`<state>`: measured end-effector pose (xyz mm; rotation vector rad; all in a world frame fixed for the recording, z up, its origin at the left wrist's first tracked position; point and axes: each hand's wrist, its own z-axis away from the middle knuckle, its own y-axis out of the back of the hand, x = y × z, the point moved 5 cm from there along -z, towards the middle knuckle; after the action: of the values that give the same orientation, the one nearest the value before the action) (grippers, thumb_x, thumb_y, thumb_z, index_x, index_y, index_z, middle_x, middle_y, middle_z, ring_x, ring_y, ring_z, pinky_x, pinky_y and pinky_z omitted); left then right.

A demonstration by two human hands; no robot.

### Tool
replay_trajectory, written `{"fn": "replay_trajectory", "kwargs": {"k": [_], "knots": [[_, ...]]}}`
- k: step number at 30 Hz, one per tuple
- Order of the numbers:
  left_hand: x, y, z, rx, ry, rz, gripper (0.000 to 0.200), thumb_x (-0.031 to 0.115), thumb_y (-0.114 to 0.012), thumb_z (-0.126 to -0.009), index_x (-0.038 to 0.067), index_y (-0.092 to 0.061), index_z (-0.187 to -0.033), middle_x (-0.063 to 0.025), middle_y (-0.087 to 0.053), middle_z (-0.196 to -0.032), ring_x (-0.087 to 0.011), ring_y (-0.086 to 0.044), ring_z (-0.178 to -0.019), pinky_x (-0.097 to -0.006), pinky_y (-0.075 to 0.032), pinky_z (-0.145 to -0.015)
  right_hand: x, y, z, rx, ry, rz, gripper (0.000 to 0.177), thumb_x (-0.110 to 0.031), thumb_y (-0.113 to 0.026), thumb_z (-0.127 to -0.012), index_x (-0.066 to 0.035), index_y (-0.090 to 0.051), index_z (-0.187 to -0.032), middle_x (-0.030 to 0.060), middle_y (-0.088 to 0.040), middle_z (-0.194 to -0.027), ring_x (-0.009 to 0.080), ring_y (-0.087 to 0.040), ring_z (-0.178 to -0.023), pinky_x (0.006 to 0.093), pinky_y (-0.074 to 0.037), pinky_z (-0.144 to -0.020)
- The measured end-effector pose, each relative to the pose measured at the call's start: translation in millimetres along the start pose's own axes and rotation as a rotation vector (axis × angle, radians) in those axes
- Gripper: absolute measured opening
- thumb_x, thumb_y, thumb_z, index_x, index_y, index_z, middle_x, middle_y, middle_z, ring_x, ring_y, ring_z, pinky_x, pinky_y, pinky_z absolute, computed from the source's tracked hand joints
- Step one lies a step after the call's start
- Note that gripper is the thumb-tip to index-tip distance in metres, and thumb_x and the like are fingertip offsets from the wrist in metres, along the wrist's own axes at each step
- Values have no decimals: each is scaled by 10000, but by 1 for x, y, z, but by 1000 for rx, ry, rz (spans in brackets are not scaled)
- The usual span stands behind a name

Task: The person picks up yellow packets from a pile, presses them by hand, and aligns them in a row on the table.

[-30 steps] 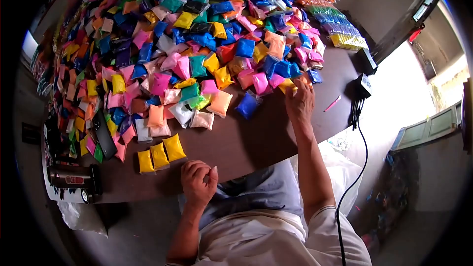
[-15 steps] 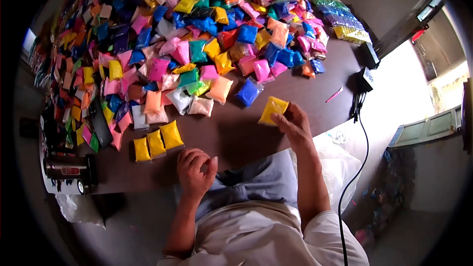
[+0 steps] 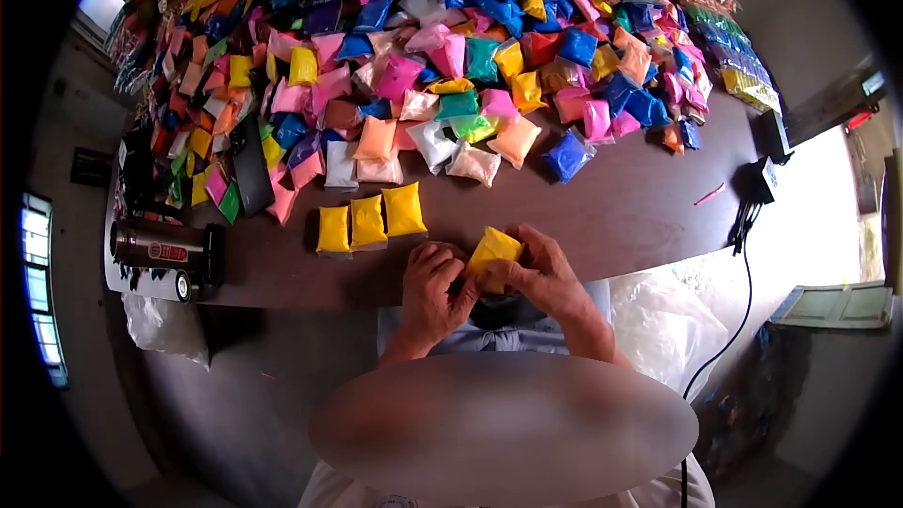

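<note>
A small, plump yellow packet [image 3: 495, 246] is held at the table's front edge, tilted. My right hand [image 3: 553, 284] grips its right side, thumb across the front. My left hand [image 3: 435, 284] is closed at its left side, fingers curled, and the packet's lower left corner reaches in between thumb and forefinger; the fingertips are hidden. To the left, three similar yellow packets lie side by side in a slanting row: a left one [image 3: 334, 230], a middle one [image 3: 368, 221] and a right one [image 3: 403, 210].
A large heap of coloured packets [image 3: 395, 80] covers the back of the brown table [image 3: 649, 212]. A dark flask [image 3: 160, 246] lies at the left, near a black slab [image 3: 252, 169]. At the right are a pink pen-like object [image 3: 710, 194] and a black cable [image 3: 750, 226].
My right hand has brought the yellow packet inward to my left hand, and the two now meet at it. The camera view has tilted and shifted, so the table appears higher and farther right.
</note>
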<state>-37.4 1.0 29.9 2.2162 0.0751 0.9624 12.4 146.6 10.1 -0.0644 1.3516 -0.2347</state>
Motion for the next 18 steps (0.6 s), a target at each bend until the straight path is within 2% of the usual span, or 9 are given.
{"fn": "replay_trajectory", "kwargs": {"k": [3,6,12,15,18], "knots": [[0,0,0,0,3,24,251,252,-641,-821,27,-566,-739,-99,-584,-791,-280,-552,-793,-389,-427,-779,-8,-4,-4,-24,-6,-72,236,-194,-664,-858,1,-587,-966,2,-596,-821,45,-540,-700,192,-442,-598],[-1,-1,0,3,-4,5,212,218,-631,-822,21,-573,-769,-111,-592,-816,-286,-567,-800,-374,-440,-774,-12,-6,-8,-2,46,-16,201,-188,-657,-863,4,-616,-905,-4,-596,-787,39,-532,-701,180,-425,-595],[-3,-2,1,-13,1,24,204,215,-646,-825,28,-576,-780,-97,-592,-812,-292,-568,-799,-381,-432,-764,-2,-10,-13,46,168,-111,212,-195,-632,-881,15,-621,-907,-15,-578,-761,31,-502,-699,183,-413,-603],[-4,-3,1,-15,-4,8,201,215,-646,-827,27,-578,-802,-98,-598,-818,-295,-569,-800,-381,-433,-759,3,-8,-14,-7,105,-175,206,-183,-628,-882,17,-619,-930,-8,-587,-797,35,-508,-726,183,-420,-624],[-7,-3,1,0,64,32,199,211,-645,-826,24,-578,-826,-104,-606,-827,-297,-571,-807,-380,-436,-756,0,-8,-16,50,125,-140,221,-184,-634,-877,14,-612,-972,0,-592,-830,40,-516,-751,179,-426,-645]]}}
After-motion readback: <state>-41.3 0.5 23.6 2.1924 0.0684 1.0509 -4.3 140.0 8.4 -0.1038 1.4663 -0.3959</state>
